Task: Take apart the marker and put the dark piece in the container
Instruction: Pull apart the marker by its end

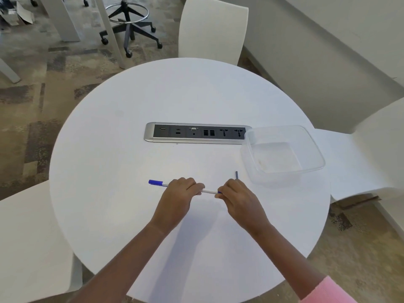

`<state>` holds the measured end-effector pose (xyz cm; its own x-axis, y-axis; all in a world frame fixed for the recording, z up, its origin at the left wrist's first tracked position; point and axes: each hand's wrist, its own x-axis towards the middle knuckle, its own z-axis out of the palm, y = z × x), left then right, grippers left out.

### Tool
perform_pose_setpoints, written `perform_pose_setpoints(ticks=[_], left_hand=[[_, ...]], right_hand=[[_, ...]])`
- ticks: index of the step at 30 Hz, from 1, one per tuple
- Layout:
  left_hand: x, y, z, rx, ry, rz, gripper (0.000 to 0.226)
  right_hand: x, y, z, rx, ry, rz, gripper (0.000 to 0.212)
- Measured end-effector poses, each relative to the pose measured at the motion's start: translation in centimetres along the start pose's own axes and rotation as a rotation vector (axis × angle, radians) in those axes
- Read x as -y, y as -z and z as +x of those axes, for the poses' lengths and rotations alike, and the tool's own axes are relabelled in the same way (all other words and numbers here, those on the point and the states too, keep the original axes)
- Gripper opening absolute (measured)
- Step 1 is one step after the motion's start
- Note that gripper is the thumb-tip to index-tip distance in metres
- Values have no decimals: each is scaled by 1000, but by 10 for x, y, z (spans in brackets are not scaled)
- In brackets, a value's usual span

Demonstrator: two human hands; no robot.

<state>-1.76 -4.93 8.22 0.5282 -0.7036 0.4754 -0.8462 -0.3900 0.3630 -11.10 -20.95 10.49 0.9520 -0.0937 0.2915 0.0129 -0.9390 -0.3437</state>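
A white marker (209, 191) with a blue cap (155, 182) lies level just above the round white table (122, 162), near its front. My left hand (178, 196) grips the barrel near the capped end, with the cap sticking out to the left. My right hand (237, 199) pinches the marker's other end, where a bit of blue shows. A thin dark rod (236, 174) pokes up from behind my right hand's fingers; its lower end is hidden. A clear, empty plastic container (310, 149) stands to the right, just beyond my right hand.
A silver and black socket strip (196, 133) is set into the table's middle, touching the container's left corner. White chairs (213, 29) stand at the far side, the right and the near left. A black stool base (131, 25) stands on the carpet beyond.
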Motion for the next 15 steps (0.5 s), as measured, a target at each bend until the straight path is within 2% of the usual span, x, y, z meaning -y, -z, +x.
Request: perform_pose_setpoints(ticks=[5, 8, 11, 15], left_hand=[[-1, 5, 2, -20, -18, 17, 21], [-1, 7, 2, -34, -40, 13, 20], [0, 9, 3, -50, -81, 33, 23], [-2, 11, 3, -54, -108, 39, 24]], right_hand=[[12, 13, 8, 147, -171, 287, 35], [17, 24, 10, 292, -309, 417, 25], [16, 29, 14, 367, -516, 675, 29], [11, 40, 24, 581, -728, 1013, 34]])
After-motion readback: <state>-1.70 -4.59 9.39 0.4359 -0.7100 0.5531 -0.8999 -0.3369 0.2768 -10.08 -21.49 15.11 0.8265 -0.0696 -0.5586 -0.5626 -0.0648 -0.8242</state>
